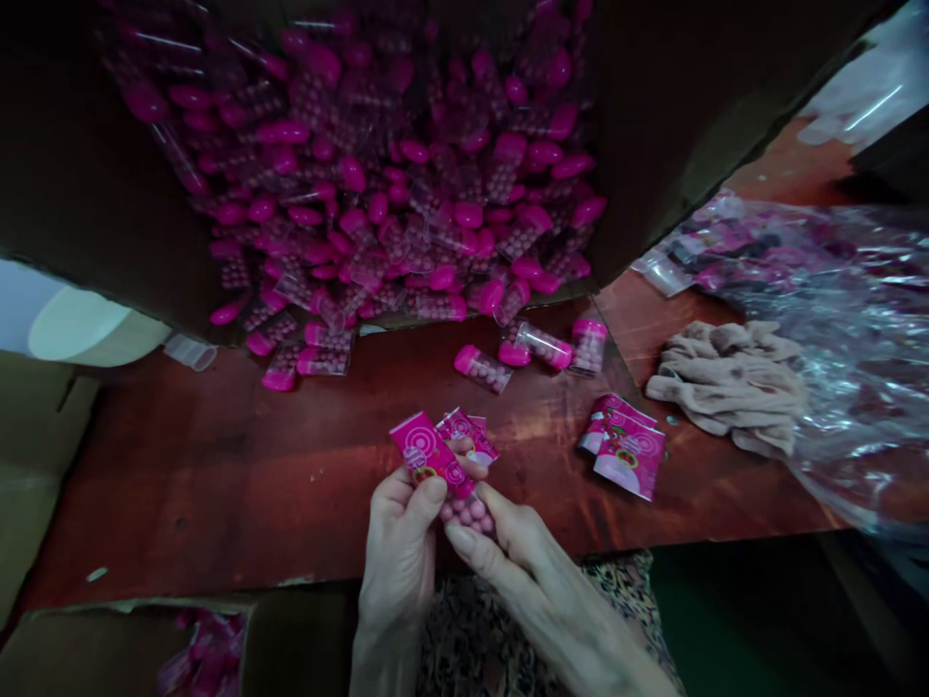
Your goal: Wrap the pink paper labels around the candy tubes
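Note:
Near the table's front edge, my left hand (403, 528) pinches a pink printed sleeve label (427, 447) between thumb and fingers. My right hand (524, 554) grips a small clear jar of pink candy balls (470, 515), tilted, with the label's lower end at its top. The fingers partly hide where label and jar meet. Just beyond my hands lie more pink labels (480, 440) on the table. Another small stack of labels (630, 462) rests to the right. Several capped candy jars (483, 369) lie loose past the hands.
A large open cardboard box (668, 126) at the back spills pink-capped jars (406, 223) onto the red-brown table (239, 465). At right are a crumpled cloth glove (730, 382) and clear plastic bags (863, 358). A white bowl (94, 327) stands left; a lower box (87, 653) holds pink items.

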`<state>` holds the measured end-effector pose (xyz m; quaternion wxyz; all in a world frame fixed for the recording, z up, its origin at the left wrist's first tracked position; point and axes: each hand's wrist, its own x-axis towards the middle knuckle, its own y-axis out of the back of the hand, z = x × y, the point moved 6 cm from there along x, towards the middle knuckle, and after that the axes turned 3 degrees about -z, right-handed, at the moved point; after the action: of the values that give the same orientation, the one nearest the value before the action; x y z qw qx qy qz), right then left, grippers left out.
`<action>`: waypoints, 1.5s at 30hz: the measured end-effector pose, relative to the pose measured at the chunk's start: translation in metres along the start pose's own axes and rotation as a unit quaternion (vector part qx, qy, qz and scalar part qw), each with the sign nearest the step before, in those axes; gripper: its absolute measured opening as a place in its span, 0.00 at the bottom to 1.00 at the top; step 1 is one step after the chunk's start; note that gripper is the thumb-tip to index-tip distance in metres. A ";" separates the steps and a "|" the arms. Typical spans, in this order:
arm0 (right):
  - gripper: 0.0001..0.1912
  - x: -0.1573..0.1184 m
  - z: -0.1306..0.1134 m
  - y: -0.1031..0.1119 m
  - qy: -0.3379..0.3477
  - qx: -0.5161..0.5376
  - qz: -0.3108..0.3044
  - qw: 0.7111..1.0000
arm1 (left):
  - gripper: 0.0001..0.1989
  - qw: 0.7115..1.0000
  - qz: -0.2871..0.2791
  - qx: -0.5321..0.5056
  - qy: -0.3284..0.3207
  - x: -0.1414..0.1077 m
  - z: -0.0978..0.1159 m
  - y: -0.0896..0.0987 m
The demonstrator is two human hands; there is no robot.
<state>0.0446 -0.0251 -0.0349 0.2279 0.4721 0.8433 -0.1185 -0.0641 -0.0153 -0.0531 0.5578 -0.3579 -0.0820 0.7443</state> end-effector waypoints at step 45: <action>0.15 0.007 -0.007 -0.031 -0.020 0.279 -0.088 0.956 | 0.21 0.997 0.059 0.023 0.035 -0.022 -0.002 0.002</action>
<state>0.0132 -0.0331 -0.0330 0.0921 0.4387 0.8099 -0.3782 -0.0616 -0.0364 -0.0463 0.5234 -0.3751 -0.0246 0.7647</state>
